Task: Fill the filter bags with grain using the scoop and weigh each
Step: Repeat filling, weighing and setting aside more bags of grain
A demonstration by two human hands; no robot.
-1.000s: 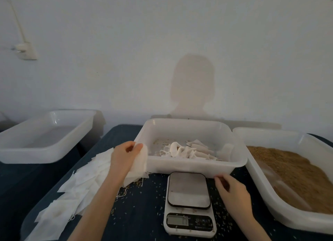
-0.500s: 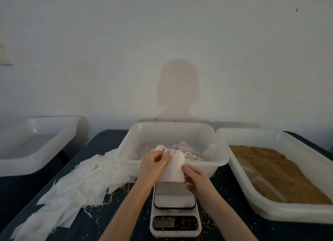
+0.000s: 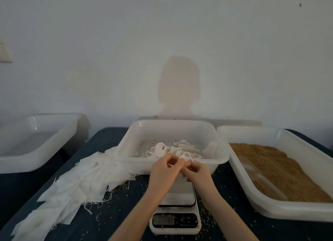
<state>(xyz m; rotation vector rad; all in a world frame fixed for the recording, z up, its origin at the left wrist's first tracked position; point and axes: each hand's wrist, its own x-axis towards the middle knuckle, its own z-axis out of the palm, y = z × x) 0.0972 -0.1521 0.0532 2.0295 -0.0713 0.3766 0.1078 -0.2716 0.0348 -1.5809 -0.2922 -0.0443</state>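
My left hand (image 3: 163, 170) and my right hand (image 3: 197, 171) meet above the kitchen scale (image 3: 175, 221) and together pinch the top of a white filter bag (image 3: 182, 180). The bag hangs between my wrists and is mostly hidden by my fingers. Just behind my hands stands the middle tub (image 3: 173, 130), holding several tied bags (image 3: 180, 149). A pile of empty filter bags (image 3: 72, 183) lies on the dark cloth to the left. The right tub (image 3: 306, 217) holds brown grain (image 3: 281, 168), with a translucent scoop (image 3: 252, 170) lying half sunk in it.
A white tub (image 3: 36, 132) with nothing visible in it stands at the far left, off the table's corner. Loose grains are scattered on the dark cloth (image 3: 126, 204) around the scale. A plain wall rises close behind the tubs.
My left hand carried a bag from the pile on the left to above the scale. My right hand rose to meet it, and both hands closed together at the bag's top.
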